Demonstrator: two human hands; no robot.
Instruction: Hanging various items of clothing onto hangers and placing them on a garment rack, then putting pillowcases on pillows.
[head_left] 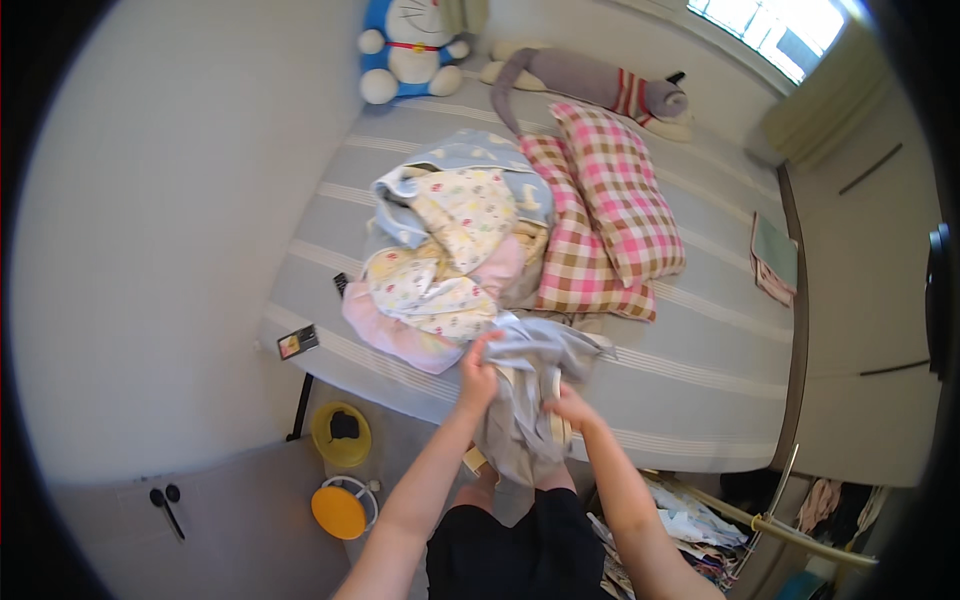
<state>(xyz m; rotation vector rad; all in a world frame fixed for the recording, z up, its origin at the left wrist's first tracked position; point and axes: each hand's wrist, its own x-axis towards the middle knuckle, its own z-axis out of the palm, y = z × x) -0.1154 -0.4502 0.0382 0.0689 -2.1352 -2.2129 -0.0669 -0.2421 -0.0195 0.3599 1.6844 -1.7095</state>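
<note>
A light grey piece of cloth (520, 400), perhaps a garment, hangs bunched over the near edge of the bed. My left hand (480, 375) grips its left side with the fingers closed. On its right side my right hand (572, 407) holds the fabric near a cream-coloured edge. Just beyond lies a heap of bedding: a yellowish patterned cloth (468, 215), a blue blanket (480, 150) and a pink piece (400, 330). Two pink-and-brown checked pillows (615, 190) rest beside the heap, one partly on the other.
The striped grey bed (710, 370) fills the middle. Plush toys (590, 80) lie at its far end. A folded green cloth (775, 255) is at the right edge. Near left stand a yellow bin (341, 455) and an orange-topped stool (340, 512). A clothes rack (800, 535) is near right.
</note>
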